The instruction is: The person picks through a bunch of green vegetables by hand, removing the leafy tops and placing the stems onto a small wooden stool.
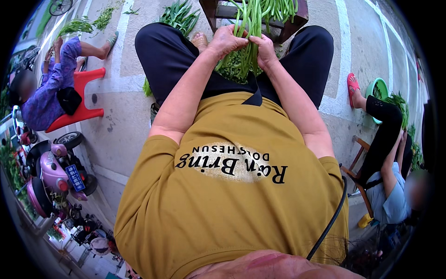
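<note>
Long green vegetable stems run down from the top edge between my two hands, over the space between my knees. My left hand grips them from the left, thumb and fingers closed on the stems. From the right my right hand pinches some of the same stems, its thumb close to the left thumb. More stems lie on a dark wooden stool just beyond. Under the stems, between my thighs, is a heap of small green leaves. The upper ends of the stems are out of view.
Leafy greens lie on the ground beyond my left knee. At left a person sits on a red plastic stool holding greens; a pink scooter stands behind. At right another seated person handles greens beside a green basin.
</note>
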A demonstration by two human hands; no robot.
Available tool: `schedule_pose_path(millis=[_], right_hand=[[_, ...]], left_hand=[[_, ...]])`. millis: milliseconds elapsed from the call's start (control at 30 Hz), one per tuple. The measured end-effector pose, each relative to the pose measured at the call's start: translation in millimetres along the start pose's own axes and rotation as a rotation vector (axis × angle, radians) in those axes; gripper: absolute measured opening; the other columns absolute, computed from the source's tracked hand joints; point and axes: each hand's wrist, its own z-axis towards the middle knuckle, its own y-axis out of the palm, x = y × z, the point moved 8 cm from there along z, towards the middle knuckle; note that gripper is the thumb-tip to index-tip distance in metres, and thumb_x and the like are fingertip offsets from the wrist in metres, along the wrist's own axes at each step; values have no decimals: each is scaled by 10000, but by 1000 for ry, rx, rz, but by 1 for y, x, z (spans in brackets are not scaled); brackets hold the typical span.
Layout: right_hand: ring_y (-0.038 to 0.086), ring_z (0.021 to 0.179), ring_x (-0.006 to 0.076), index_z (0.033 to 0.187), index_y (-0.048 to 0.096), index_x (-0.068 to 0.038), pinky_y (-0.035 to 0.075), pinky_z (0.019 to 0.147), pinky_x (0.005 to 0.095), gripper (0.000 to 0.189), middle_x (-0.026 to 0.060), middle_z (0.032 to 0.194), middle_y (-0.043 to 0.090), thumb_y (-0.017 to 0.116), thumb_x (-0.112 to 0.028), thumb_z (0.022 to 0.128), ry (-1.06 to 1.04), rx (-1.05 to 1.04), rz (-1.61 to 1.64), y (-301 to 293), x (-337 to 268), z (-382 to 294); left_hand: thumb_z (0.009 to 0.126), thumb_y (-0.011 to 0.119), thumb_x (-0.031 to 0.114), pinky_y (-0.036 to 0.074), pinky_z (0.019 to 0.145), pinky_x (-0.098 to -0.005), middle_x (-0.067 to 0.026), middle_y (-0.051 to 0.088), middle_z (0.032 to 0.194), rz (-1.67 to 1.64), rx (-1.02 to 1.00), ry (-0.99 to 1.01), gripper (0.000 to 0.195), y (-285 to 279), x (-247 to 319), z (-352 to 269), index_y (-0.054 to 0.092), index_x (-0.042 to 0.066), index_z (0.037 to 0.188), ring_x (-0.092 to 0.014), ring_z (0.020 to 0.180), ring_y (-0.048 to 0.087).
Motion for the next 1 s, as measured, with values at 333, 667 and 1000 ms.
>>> schedule_pose_path(millis=[333, 667, 1000], right_hand=[[592, 685, 180, 988, 539, 18, 505, 619, 321, 239, 88, 836, 592, 514, -87, 775, -9, -33, 19, 1, 0, 1], [584, 727, 166, 994, 541, 9, 500, 643, 301, 233, 83, 869, 597, 558, -87, 783, -31, -66, 21, 5, -2, -1], [564, 644, 140, 950, 541, -14, 481, 583, 268, 193, 56, 768, 574, 584, -109, 787, -3, -24, -22, 3, -2, -4]], left_hand=[[644, 704, 78, 483, 656, -256, -47, 647, 797, 232, 46, 161, 291, -1, 0, 5, 618, 29, 918, -104, 701, 594], [697, 681, 88, 480, 620, -251, -37, 619, 771, 234, -34, 135, 266, 7, 0, 2, 587, 28, 938, -130, 681, 593], [819, 554, 14, 546, 600, -280, -69, 572, 781, -366, -20, -85, 206, -13, -3, -8, 524, -1, 1022, -148, 645, 598]])
